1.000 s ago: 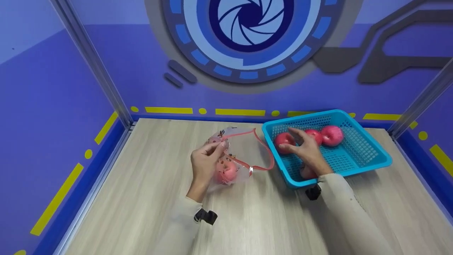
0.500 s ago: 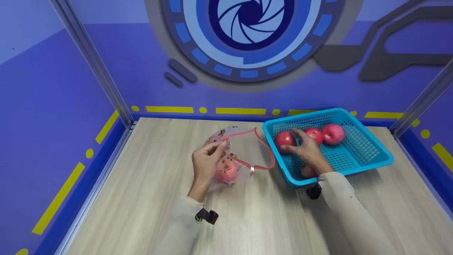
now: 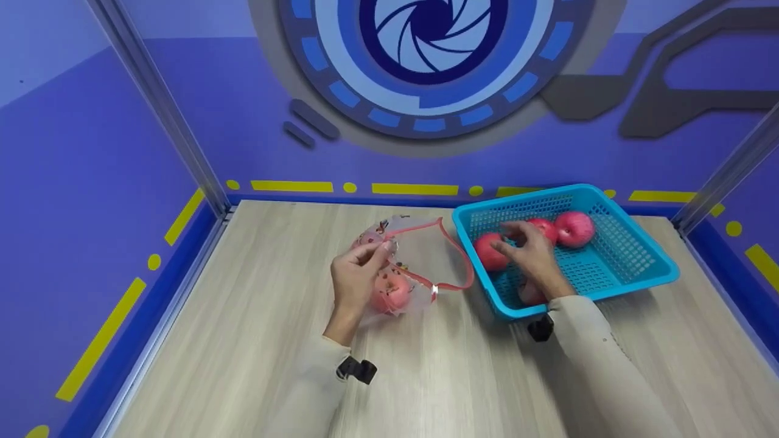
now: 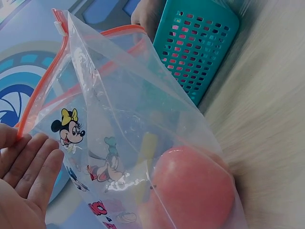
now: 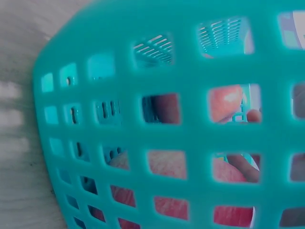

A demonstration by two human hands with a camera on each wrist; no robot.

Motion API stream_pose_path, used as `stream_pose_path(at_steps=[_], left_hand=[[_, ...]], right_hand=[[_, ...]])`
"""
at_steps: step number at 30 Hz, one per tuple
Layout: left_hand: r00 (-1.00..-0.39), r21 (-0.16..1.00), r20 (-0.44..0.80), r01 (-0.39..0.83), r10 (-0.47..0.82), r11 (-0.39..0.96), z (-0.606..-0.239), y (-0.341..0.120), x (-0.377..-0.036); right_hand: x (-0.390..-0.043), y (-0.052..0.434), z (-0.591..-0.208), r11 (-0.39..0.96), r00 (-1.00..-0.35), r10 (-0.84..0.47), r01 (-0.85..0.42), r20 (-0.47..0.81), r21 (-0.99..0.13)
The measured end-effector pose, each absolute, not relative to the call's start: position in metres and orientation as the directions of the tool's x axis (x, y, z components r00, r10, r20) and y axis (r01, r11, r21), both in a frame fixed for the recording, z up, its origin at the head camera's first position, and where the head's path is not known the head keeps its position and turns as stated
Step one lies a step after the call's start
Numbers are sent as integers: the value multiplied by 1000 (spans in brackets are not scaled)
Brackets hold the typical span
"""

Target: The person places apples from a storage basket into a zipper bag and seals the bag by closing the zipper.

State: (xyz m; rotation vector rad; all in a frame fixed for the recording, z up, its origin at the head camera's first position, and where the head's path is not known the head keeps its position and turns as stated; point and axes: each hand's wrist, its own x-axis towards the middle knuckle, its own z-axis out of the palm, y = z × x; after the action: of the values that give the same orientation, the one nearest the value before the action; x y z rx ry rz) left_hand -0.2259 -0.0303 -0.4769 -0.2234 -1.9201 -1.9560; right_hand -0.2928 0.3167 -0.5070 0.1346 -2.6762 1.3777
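Observation:
My left hand (image 3: 356, 277) pinches the red zip edge of a clear plastic zip bag (image 4: 124, 95) printed with cartoon figures. The bag's mouth gapes toward the basket, and a red apple (image 4: 190, 191) shows low inside it. My right hand (image 3: 535, 258) reaches into a blue plastic basket (image 3: 660, 272), thumb and fingers spread beside the leftmost apple (image 3: 489, 252). Behind that hand lies an apple (image 3: 543, 227), partly covered, with a pinkish apple (image 3: 575, 230) to its right. Another apple (image 3: 528, 294) is mostly hidden under the right wrist. The basket wall fills the right wrist view.
A pale wood-grain tabletop (image 3: 255, 365) carries the bag and basket. Blue printed panels (image 3: 389, 164) enclose it at the back and sides, with metal posts in the corners. The bag's red rim comes close to the basket's left side.
My right fingers have come off the leftmost apple and drawn slightly right. That apple has shifted a little toward me and turned. My left hand keeps its pinch on the bag.

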Motion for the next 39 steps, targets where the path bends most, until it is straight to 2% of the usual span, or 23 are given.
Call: stream_pose_path(at_steps=[10, 20, 31, 39], left_hand=[[-915, 928, 366, 372, -170, -3, -477, -32, -227], [-922, 937, 348, 346, -169, 44, -477, -37, -225], [-920, 938, 346, 339, -183, 67, -477, -40, -227], [-920, 938, 348, 343, -180, 55, -477, -38, -226]], right_hand=[[-293, 317, -507, 635, -989, -140, -52, -49, -771], [-289, 323, -505, 724, -974, -218, -124, -55, -678], [-286, 341, -491, 759, -935, -316, -148, -160, -635], [-283, 343, -496, 750, -949, -306, -189, -78, -634]])
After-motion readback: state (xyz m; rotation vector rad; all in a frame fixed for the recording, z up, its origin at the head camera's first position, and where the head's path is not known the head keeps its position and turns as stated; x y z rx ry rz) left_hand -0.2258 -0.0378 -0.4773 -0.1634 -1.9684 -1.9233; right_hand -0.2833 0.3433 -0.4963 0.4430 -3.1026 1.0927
